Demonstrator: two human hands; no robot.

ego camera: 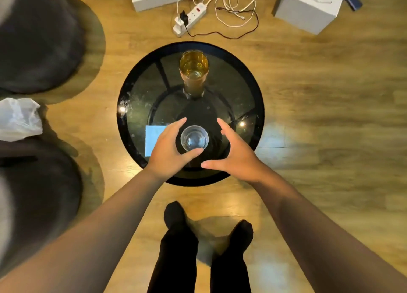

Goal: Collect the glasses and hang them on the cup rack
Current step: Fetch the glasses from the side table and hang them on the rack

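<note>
**A:** Wooden plank floor [308, 94] is filling the view, glossy, glare patches on it. Round black glass table [136, 90] is sitting mid-frame, its frame bars showing through the top.

**B:** Anything hard to read?

**A:** Dark rounded shapes [39, 39] on the left are running off the frame edge, can't tell what they are. White boxes [308, 6] at the far side are getting cropped too. Clear glass [194, 138] is only showing its rim and base from straight above, so its height isn't readable. No cup rack is showing up in view.

**B:** Hands?

**A:** Left hand [169, 147] is wrapping the clear glass at the near side of the table: fingers curving round its left and far side, thumb pressing the near rim. Right hand [233, 151] is hovering just right of the glass, fingers straight, thumb spread wide, touching nothing I can see.

**B:** Other items?

**A:** Amber tumbler [194, 65] is standing upright at the far side of the table, well apart from the clear one. Pale blue card [154, 138] is lying flat under the left hand's edge. White power strip [190, 18] with tangled cables is lying on the floor beyond the table. Crumpled white plastic [19, 118] is sitting far left.
</note>
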